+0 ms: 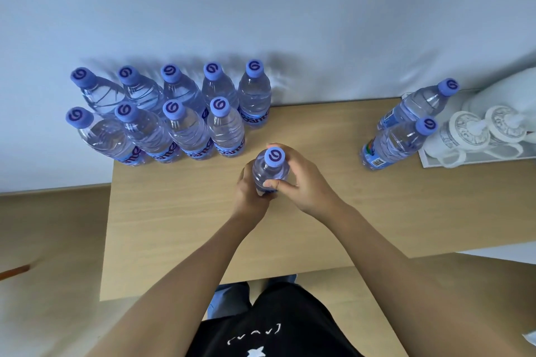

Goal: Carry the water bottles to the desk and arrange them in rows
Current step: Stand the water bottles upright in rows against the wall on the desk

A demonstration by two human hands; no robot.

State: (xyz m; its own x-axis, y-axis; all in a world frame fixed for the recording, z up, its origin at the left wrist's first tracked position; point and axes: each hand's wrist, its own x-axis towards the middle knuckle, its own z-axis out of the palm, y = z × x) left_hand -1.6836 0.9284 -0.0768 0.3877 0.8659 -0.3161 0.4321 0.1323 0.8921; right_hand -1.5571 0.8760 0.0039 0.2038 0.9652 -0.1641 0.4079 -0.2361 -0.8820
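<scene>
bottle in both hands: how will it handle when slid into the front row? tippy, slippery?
The held bottle looks full and capped, so probably heavy for its size. Tall and narrow, it may tip if pushed near the cap. Thin ribbed plastic likely flexes under the left hand and right hand.

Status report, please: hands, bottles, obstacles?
Left hand and right hand both grip held bottle. Back row five, front row four. Gap beside them unobstructed.

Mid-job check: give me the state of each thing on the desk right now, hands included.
Back row: five bottles, upright, capped.
Front row: four bottles, upright, capped.
Held bottle: upright, capped, gripped by both hands.
Left hand: closed around it.
Right hand: closed around it.
Two spare bottles: upright, capped, apart at right.
White cups: inverted on tray.
</scene>
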